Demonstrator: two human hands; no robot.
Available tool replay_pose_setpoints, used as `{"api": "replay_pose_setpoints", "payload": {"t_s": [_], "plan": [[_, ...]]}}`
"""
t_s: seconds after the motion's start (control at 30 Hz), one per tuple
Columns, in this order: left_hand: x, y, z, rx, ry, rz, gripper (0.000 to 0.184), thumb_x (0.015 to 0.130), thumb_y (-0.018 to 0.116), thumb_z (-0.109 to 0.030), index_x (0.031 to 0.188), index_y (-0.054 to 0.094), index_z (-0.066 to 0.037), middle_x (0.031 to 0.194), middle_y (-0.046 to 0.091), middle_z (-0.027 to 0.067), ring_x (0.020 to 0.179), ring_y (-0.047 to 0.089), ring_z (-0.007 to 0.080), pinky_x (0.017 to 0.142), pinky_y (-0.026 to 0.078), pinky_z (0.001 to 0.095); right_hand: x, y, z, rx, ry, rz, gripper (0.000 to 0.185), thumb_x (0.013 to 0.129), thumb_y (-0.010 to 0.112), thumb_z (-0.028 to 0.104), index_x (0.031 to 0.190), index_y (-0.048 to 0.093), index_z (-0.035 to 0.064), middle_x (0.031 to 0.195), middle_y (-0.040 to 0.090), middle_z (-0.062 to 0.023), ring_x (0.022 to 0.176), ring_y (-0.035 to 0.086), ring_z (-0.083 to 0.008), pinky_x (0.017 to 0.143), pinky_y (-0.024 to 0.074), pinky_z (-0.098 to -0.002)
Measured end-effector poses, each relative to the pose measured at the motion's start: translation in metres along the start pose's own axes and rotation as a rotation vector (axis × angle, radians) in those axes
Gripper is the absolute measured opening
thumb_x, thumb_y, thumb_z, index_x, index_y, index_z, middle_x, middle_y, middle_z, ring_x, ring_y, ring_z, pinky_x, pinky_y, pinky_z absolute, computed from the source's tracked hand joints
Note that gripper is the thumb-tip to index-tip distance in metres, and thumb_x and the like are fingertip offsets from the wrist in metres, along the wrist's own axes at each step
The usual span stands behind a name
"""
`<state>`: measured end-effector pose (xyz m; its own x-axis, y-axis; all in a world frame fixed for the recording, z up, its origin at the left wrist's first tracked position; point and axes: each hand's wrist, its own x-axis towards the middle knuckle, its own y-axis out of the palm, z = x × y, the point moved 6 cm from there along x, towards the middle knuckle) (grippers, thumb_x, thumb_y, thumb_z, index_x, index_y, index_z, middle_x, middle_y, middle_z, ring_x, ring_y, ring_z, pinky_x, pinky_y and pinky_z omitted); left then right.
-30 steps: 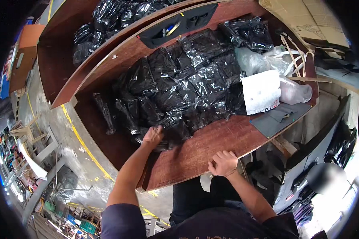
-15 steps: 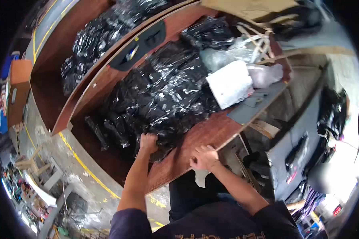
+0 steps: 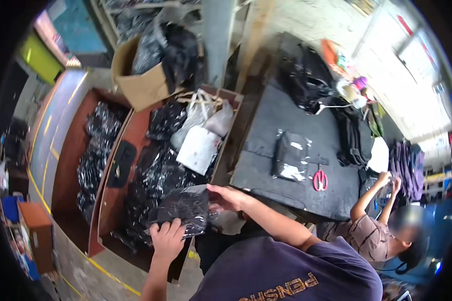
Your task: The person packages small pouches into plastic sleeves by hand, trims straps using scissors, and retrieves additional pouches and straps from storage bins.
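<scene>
A black item in clear plastic wrap (image 3: 183, 208) is held up between my hands, over the near part of the wooden bin. My left hand (image 3: 167, 240) grips its lower left side, fingers spread over the wrap. At its right edge, my right hand (image 3: 231, 198) pinches the plastic by the upper corner. Beneath lie many black plastic-wrapped packages (image 3: 160, 165) in the bin (image 3: 108, 208). A white sheet (image 3: 198, 149) rests on clear plastic bags at the bin's far right.
Right of the bin, a dark table (image 3: 256, 170) bears a wrapped black package (image 3: 292, 155), red scissors (image 3: 320, 180) and black bags. A co-worker (image 3: 359, 231) stands at its near right end. A cardboard box (image 3: 148, 88) is behind the bin; a second bin (image 3: 68, 210) adjoins it at left.
The view has swung right, bringing the table and co-worker into sight. My left hand has come up from the bin with a wrapped item, and my right hand has left the bin's edge for it.
</scene>
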<state>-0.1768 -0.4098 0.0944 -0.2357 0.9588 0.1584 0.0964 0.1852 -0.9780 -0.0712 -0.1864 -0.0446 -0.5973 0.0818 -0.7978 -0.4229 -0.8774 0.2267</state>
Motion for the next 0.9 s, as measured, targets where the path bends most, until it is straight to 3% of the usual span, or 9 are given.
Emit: {"api": "replay_pose_setpoints", "payload": {"t_s": [0.07, 0.13, 0.23, 0.33, 0.5, 0.67, 0.73, 0.77, 0.9], "plan": [[0.046, -0.016, -0.037, -0.016, 0.155, -0.068, 0.034, 0.066, 0.084, -0.021, 0.097, 0.068, -0.019, 0.118, 0.067, -0.003, 0.099, 0.06, 0.0206, 0.089, 0.039, 0.0468, -0.036, -0.053, 0.004, -0.009, -0.016, -0.037, 0.085, 0.085, 0.067, 0.081, 0.116, 0.072, 0.0021, 0.106, 0.074, -0.0083, 0.09, 0.069, -0.0219, 0.075, 0.0558, -0.04], [0.087, -0.03, -0.073, -0.013, 0.244, -0.109, 0.031, 0.068, 0.082, -0.02, 0.096, 0.069, -0.02, 0.118, 0.068, -0.0045, 0.1, 0.06, 0.0188, 0.089, 0.038, 0.0463, -0.099, -0.118, 0.045, -0.744, -0.174, -0.461, 0.09, 0.082, 0.071, 0.08, 0.12, 0.07, -0.0011, 0.112, 0.075, -0.0147, 0.095, 0.071, -0.0344, 0.082, 0.0576, -0.0452], [0.143, -0.053, -0.134, 0.003, 0.595, -0.231, 0.011, 0.081, 0.072, -0.023, 0.091, 0.067, -0.023, 0.119, 0.068, -0.0092, 0.097, 0.06, 0.0133, 0.088, 0.04, 0.041, -0.202, -0.174, 0.097, -1.119, -0.265, -0.891, 0.093, 0.081, 0.081, 0.07, 0.138, 0.064, -0.001, 0.138, 0.066, -0.0249, 0.123, 0.066, -0.0381, 0.103, 0.0528, -0.0449], [0.187, -0.075, -0.194, -0.037, 0.799, -0.285, 0.011, 0.082, 0.071, -0.02, 0.092, 0.066, -0.023, 0.116, 0.069, -0.0088, 0.099, 0.06, 0.0127, 0.086, 0.039, 0.0401, -0.246, -0.195, 0.12, -1.054, -1.4, -0.527, 0.08, 0.085, 0.083, 0.058, 0.135, 0.066, -0.0016, 0.13, 0.071, -0.0192, 0.118, 0.068, -0.0331, 0.1, 0.0535, -0.0422], [0.233, -0.087, -0.222, -0.045, 0.737, -0.301, 0.017, 0.08, 0.075, -0.02, 0.094, 0.067, -0.022, 0.111, 0.069, -0.0083, 0.093, 0.062, 0.0141, 0.086, 0.042, 0.0381, -0.244, -0.245, 0.071, -0.392, -0.812, -0.009, 0.056, 0.092, 0.08, 0.047, 0.118, 0.07, -0.001, 0.103, 0.075, -0.0062, 0.097, 0.069, -0.0186, 0.09, 0.0536, -0.0328], [0.257, -0.079, -0.163, -0.215, 0.325, -0.36, 0.029, 0.076, 0.082, -0.012, 0.1, 0.066, -0.016, 0.105, 0.071, -0.0024, 0.088, 0.063, 0.0143, 0.085, 0.046, 0.036, -0.245, -0.325, 0.017, 0.361, -0.837, -0.421, 0.05, 0.098, 0.076, 0.043, 0.12, 0.066, 0.0, 0.113, 0.072, -0.0021, 0.103, 0.066, -0.013, 0.091, 0.0534, -0.0326], [0.254, -0.026, -0.098, -0.645, -0.173, -0.317, 0.032, 0.079, 0.082, -0.009, 0.106, 0.065, -0.01, 0.109, 0.072, 0.0017, 0.09, 0.065, 0.016, 0.086, 0.05, 0.0362, -0.222, -0.349, -0.001, 0.464, -0.947, -0.704, 0.047, 0.101, 0.069, 0.045, 0.114, 0.065, -0.0004, 0.106, 0.072, -0.0087, 0.095, 0.069, -0.0227, 0.086, 0.0557, -0.0377], [0.247, 0.0, -0.074, -0.858, -0.43, -0.289, 0.034, 0.08, 0.082, -0.008, 0.109, 0.064, -0.008, 0.112, 0.072, 0.0037, 0.091, 0.067, 0.0169, 0.086, 0.052, 0.0364, -0.197, -0.355, -0.012, 0.464, -0.95, -0.702, 0.047, 0.101, 0.069, 0.045, 0.114, 0.065, -0.0004, 0.106, 0.072, -0.0087, 0.095, 0.069, -0.0227, 0.086, 0.0557, -0.0377], [0.24, 0.039, -0.05, -1.307, -0.599, -0.349, 0.035, 0.088, 0.077, -0.006, 0.119, 0.062, -0.004, 0.113, 0.071, 0.0066, 0.097, 0.067, 0.0167, 0.088, 0.055, 0.0346, -0.148, -0.373, -0.069, -0.274, -0.343, -1.376, 0.044, 0.102, 0.068, 0.043, 0.11, 0.065, 0.0006, 0.104, 0.073, -0.0167, 0.092, 0.069, -0.0335, 0.083, 0.0557, -0.0416]]}}
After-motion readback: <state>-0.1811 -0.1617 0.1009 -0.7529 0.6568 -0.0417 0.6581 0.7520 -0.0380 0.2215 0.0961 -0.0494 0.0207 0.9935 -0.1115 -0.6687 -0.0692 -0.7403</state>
